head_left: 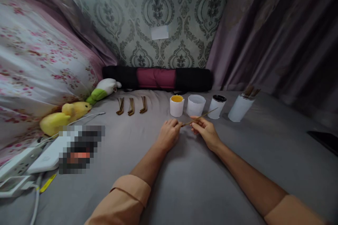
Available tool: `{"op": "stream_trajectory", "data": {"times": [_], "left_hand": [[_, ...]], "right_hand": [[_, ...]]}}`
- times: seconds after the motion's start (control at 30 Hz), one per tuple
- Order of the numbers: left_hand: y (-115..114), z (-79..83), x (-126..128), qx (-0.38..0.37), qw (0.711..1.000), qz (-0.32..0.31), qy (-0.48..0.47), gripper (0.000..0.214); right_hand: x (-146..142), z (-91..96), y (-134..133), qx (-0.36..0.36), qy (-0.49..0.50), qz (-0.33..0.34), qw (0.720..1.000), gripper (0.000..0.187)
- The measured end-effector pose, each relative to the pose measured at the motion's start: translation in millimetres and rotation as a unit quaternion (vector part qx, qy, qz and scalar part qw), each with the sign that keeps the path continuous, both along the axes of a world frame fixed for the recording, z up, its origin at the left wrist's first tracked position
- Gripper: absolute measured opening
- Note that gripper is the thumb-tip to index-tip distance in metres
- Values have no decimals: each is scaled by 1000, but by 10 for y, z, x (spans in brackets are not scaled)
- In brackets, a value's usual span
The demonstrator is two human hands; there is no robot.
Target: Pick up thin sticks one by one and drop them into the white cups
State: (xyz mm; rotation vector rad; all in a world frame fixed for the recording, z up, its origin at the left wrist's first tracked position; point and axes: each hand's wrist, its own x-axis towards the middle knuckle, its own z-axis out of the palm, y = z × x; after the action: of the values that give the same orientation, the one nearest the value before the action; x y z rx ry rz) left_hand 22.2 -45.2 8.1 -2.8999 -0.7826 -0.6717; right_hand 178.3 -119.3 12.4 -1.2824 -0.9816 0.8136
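Both my hands meet over a grey bed sheet, pinching one thin brown stick. My left hand is closed on the stick's near end. My right hand pinches it further along, and the far end points up toward the cups. Just beyond my hands stand a white cup with yellow contents, an empty white cup, a white cup with dark contents and a taller white cup holding several brown sticks. Three bent brown pieces lie to the left.
A black and maroon roll lies against the patterned wall. Yellow and green-white soft toys rest by a floral quilt on the left. A power strip, cables and white devices sit at the near left. Curtains hang on the right.
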Motion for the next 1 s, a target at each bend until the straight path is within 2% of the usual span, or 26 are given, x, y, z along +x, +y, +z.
{"op": "stream_trajectory", "data": {"times": [0.3, 0.57, 0.83, 0.93, 1.0], "left_hand": [[-7, -1, 7, -21, 1000, 4, -22, 27], [44, -110, 47, -132, 981, -26, -142, 23], [83, -158, 110, -292, 918, -18, -267, 23], [74, -158, 134, -371, 882, -12, -290, 23], [65, -159, 152, -439, 847, -16, -301, 24]], "right_hand": [[-28, -35, 12, -15, 13, 2, 1000, 38], [-1, -67, 27, -12, 13, -1, 1000, 38], [6, -35, 30, -16, 25, -29, 999, 34], [16, -38, 34, -15, 34, -36, 999, 35], [20, -40, 39, -18, 41, -42, 998, 36]]}}
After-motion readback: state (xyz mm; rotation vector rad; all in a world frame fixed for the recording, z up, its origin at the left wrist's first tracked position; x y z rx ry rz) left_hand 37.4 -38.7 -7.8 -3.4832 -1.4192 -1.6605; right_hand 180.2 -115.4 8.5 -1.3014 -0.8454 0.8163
